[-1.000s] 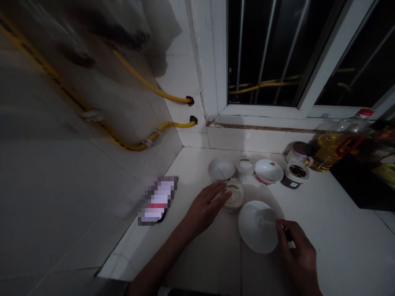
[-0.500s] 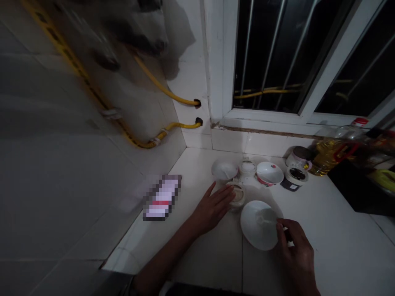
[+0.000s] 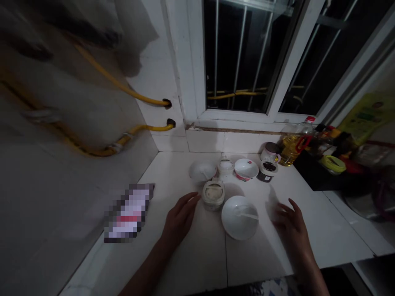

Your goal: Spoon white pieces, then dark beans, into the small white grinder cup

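Observation:
My left hand (image 3: 182, 211) hovers beside a lidded jar (image 3: 213, 196), fingers loosely extended and holding nothing. In front of it to the right sits a white bowl (image 3: 236, 230) with a pale spoon (image 3: 247, 215) resting inside, its handle toward the right rim. My right hand (image 3: 290, 218), somewhat blurred, is apart from that bowl on its right, with fingers spread and nothing in them. Behind the jar stand another white bowl (image 3: 197, 170) with a spoon in it, a small clear jar (image 3: 225, 166), a red-patterned bowl (image 3: 246, 168) and a dark-labelled tub (image 3: 267, 170).
A pixelated phone (image 3: 131, 213) lies at the left by the tiled wall. An oil bottle (image 3: 291, 144), a dark-lidded jar (image 3: 270, 152) and a black box (image 3: 308, 170) stand at the back right. Yellow pipes (image 3: 138, 131) run along the wall beside the window (image 3: 240, 61).
My right hand has let go of the spoon, leaving it in the bowl, and moved right. My left hand has come off the jar's lid. The view has turned right.

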Available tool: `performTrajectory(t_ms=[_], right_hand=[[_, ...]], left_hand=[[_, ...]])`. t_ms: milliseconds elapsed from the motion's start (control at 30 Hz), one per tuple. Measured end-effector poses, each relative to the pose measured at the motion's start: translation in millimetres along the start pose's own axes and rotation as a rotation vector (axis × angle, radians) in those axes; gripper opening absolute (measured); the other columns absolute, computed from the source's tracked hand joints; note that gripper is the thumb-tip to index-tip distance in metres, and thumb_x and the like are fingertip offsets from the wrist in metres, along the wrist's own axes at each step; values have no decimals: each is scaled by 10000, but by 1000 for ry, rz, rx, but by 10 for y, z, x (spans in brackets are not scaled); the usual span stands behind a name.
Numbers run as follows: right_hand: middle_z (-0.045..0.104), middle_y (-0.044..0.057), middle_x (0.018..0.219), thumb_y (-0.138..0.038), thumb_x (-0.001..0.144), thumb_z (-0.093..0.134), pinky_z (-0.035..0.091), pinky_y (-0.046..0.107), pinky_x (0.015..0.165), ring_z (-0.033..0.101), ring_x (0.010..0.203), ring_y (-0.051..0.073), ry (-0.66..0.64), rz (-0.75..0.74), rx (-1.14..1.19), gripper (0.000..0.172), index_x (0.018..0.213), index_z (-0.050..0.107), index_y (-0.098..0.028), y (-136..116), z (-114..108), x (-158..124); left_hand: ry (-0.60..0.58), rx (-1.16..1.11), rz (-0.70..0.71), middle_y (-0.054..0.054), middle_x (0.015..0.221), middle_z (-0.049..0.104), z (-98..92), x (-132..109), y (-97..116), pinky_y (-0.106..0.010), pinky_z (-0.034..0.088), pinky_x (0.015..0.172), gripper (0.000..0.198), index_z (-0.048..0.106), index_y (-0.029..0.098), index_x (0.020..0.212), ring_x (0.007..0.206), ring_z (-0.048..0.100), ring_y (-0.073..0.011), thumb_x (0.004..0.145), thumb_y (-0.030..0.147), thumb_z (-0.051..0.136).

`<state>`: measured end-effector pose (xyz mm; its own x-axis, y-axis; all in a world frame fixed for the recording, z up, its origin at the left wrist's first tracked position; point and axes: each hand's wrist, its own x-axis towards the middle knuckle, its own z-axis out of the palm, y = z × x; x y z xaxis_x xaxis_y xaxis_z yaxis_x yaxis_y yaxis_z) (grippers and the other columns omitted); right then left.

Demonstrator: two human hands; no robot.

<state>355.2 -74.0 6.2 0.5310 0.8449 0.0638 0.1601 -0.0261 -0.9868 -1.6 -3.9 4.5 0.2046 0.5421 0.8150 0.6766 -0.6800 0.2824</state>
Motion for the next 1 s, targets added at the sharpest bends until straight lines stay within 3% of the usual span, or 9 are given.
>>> performTrajectory(t_ms=[67, 167, 333, 433, 567, 700, 800, 933, 1000], right_hand=[[552, 111, 1345, -448, 702, 715, 600, 382, 664, 631, 1045, 275, -32, 35, 55, 815, 1421, 350, -334, 59, -48, 209], [481, 141, 1408, -497, 644, 745, 602, 451, 753, 592, 1135, 318, -111, 82, 12, 925, 1440, 306, -327, 40, -62, 657], [372, 173, 1490, -506, 521, 843, 399, 558, 1068, 446, 1314, 350, -139, -161, -246, 1263, 1521, 104, -285, -132, 165, 1404], [422, 165, 1452, -526, 538, 847, 367, 544, 1090, 453, 1318, 333, -232, -232, -202, 1329, 1534, 2, -283, -122, 387, 1628], [469, 129, 1424, -546, 528, 847, 306, 542, 1120, 468, 1311, 304, -212, -290, -117, 1352, 1530, -26, -299, 12, 602, 1716], [468, 143, 1422, -533, 466, 869, 320, 520, 1114, 481, 1292, 315, -148, -317, -106, 1346, 1532, 94, -260, 47, 615, 1754], [523, 122, 1362, -516, 461, 877, 352, 516, 1098, 527, 1240, 312, -150, -310, -120, 1276, 1509, 191, -274, -3, 450, 1757], [562, 118, 1333, -500, 447, 886, 355, 510, 1096, 542, 1228, 322, -133, -267, -152, 1228, 1482, 267, -270, -80, 60, 1612], [583, 119, 1317, -463, 437, 902, 348, 532, 1094, 556, 1214, 326, -191, -185, -197, 1252, 1490, 255, -261, -119, -144, 1476]], left_hand=[[-20, -1, -6, -78, 1190, 623, -7, -3, -11, -238, 565, 760, 437, 525, 275, 1298, 921, 663, -146, 930, 51, 455], [-17, 17, -18, -128, 1368, 497, -7, 32, -6, -280, 576, 773, 446, 495, 257, 1322, 934, 649, -158, 924, 58, 460], [-42, 58, -12, -166, 1451, 404, 10, 75, 12, -368, 585, 847, 476, 425, 243, 1368, 1051, 631, -217, 920, 111, 517], [-44, 64, -14, -166, 1435, 424, 14, 60, -2, -376, 590, 848, 473, 414, 245, 1375, 1058, 635, -223, 926, 127, 508], [-52, 64, -27, -168, 1414, 445, 20, 48, -20, -366, 596, 839, 452, 419, 236, 1361, 1069, 637, -222, 930, 126, 494], [-64, 57, -8, -176, 1375, 465, 32, 43, -25, -345, 597, 841, 424, 434, 214, 1335, 1085, 632, -216, 929, 109, 493], [-69, 56, -16, -171, 1366, 476, 34, 30, -37, -350, 596, 853, 415, 441, 215, 1329, 1097, 632, -219, 930, 112, 491], [-70, 57, -51, -159, 1355, 496, 30, 27, -53, -372, 591, 879, 411, 445, 223, 1328, 1150, 611, -240, 930, 134, 495], [-73, 49, -58, -150, 1345, 511, 29, 38, -50, -389, 586, 896, 415, 441, 232, 1334, 1170, 602, -249, 931, 155, 502]])
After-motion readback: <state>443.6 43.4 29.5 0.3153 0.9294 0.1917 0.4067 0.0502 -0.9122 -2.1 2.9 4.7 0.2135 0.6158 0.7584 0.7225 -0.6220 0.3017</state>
